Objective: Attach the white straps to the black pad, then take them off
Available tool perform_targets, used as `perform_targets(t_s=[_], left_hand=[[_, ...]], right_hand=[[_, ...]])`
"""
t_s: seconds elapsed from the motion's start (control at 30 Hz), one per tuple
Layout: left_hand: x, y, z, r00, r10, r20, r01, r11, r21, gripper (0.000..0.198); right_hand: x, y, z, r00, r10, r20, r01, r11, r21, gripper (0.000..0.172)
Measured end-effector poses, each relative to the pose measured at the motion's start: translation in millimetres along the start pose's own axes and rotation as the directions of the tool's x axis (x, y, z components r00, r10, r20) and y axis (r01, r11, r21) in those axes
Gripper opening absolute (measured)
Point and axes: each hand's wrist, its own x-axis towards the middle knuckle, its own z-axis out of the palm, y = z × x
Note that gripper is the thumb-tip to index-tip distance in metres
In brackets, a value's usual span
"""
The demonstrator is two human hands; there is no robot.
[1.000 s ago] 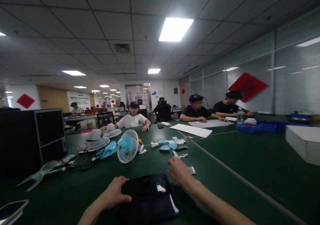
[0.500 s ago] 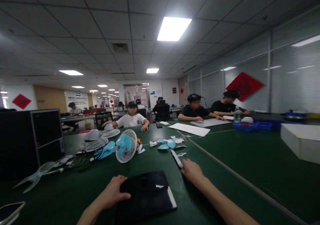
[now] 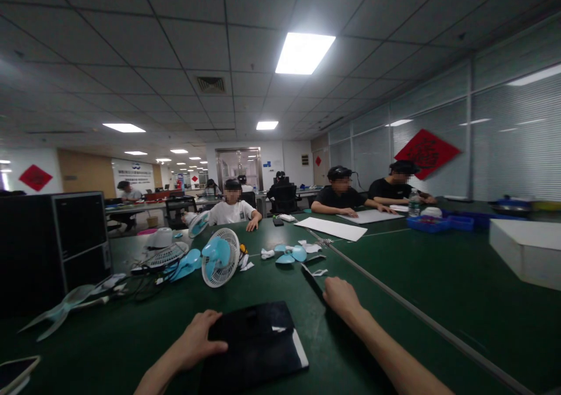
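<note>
A flat black folder-like item with a white strip on its right edge lies on the green table. My left hand rests on its left edge, thumb spread from the fingers. To the right, my right hand grips the near end of a thin, flat dark strip, tilted so that little of its face shows. A small white scrap lies beside the strip's far end.
Beyond the black item are a fan with blue blades, a loose blue blade and cables. A black computer case stands left. White boards, blue trays and several people are farther off.
My right hand has shifted slightly right and turned the strip, whose light face no longer shows. A person opposite has raised a white fan part. My left hand stays put.
</note>
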Motion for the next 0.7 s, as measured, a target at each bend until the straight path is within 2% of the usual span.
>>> perform_targets(t_s=[0.17,0.27,0.33,0.4,0.5,0.57,0.63,0.7], left_hand=[[-0.3,-0.1,-0.3,1.000,-0.005,0.002,0.005,1.000,-0.016,0.086],[-1.5,2.1,-1.0,1.000,-0.014,-0.001,0.014,1.000,-0.023,0.086],[-2.3,3.0,-0.7,1.000,-0.015,-0.011,0.015,1.000,-0.024,0.085],[-1.9,2.1,0.4,1.000,0.000,-0.022,-0.001,0.999,-0.032,0.083],[2.0,-3.1,1.6,0.994,0.040,-0.101,-0.047,0.996,-0.073,0.075],[5.9,-6.9,0.2,0.969,0.059,-0.240,-0.086,0.991,-0.105,0.066],[8.9,-8.6,-4.0,0.907,0.074,-0.414,-0.138,0.982,-0.128,0.057],[9.2,-7.4,-10.8,0.829,0.061,-0.556,-0.178,0.971,-0.159,0.051]], right_hand=[[4.1,37.3,-27.3,0.983,0.143,-0.114,-0.140,0.990,0.028,0.027],[4.7,48.2,-37.4,0.952,0.198,-0.235,-0.176,0.978,0.109,0.029],[4.5,45.3,-39.1,0.918,0.190,-0.347,-0.118,0.969,0.217,0.028],[3.2,35.9,-38.9,0.888,0.156,-0.433,0.010,0.934,0.357,0.028],[-1.9,15.8,-39.7,0.881,0.114,-0.459,0.195,0.796,0.573,0.030],[-7.6,1.5,-42.2,0.910,0.072,-0.409,0.258,0.675,0.691,0.031],[-14.2,-12.2,-45.0,0.950,0.014,-0.311,0.256,0.534,0.806,0.030],[-20.8,-24.4,-46.3,0.979,-0.067,-0.191,0.203,0.381,0.902,0.029]])
